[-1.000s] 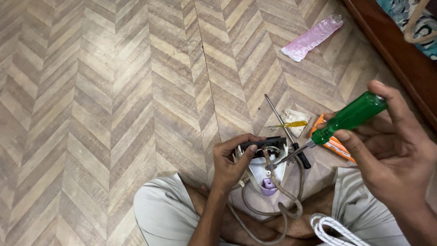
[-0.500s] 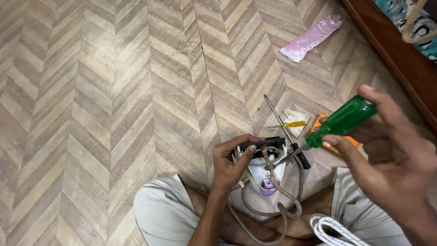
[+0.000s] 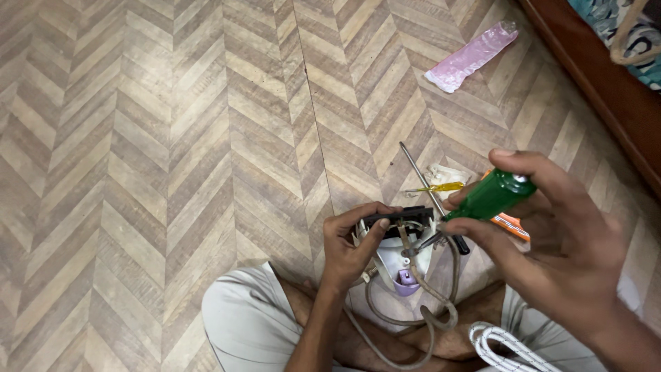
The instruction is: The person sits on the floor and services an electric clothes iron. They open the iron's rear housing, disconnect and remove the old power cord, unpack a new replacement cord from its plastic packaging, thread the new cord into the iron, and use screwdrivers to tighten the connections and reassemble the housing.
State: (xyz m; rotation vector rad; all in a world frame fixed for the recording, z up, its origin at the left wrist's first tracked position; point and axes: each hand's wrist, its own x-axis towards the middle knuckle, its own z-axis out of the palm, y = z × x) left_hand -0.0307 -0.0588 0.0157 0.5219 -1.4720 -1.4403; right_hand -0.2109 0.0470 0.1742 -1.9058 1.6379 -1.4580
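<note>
sitting cross-legged on a herringbone wood-pattern floor (image 3: 172, 138), knees in pale shorts at the near edge of view. the left hand (image 3: 351, 244) grips a small white appliance (image 3: 399, 258) from its left side, fingers curled over the dark top edge, thumb along the front; the appliance rests upright between the legs, near centre. a purple fitting (image 3: 407, 279) sits on its lower front. a grey cord (image 3: 413, 320) loops out from the appliance base and trails toward the near edge over the shins.

the right hand (image 3: 551, 248) is closed around a green-handled screwdriver (image 3: 492, 196), fingers wrapped on the handle, thumb under it. the shaft slants down and left; its tip meets the upper front of the appliance, just right of the left hand's fingers. exact contact point too small to tell.

on the floor just beyond the appliance: a long thin metal rod with a black handle (image 3: 430, 196), lying diagonally; a small yellow-handled screwdriver (image 3: 441, 187) crossing it; a crumpled white scrap (image 3: 451, 173) beside these. an orange tool or packet (image 3: 513, 226) is mostly hidden behind the right hand.

far right: a pink plastic bag (image 3: 471, 56) lies flat on the floor, well apart from the work. dark wooden furniture edge (image 3: 592, 76) runs along the far right corner. a coil of white cord (image 3: 496, 344) lies at the near right, beside the right knee.
</note>
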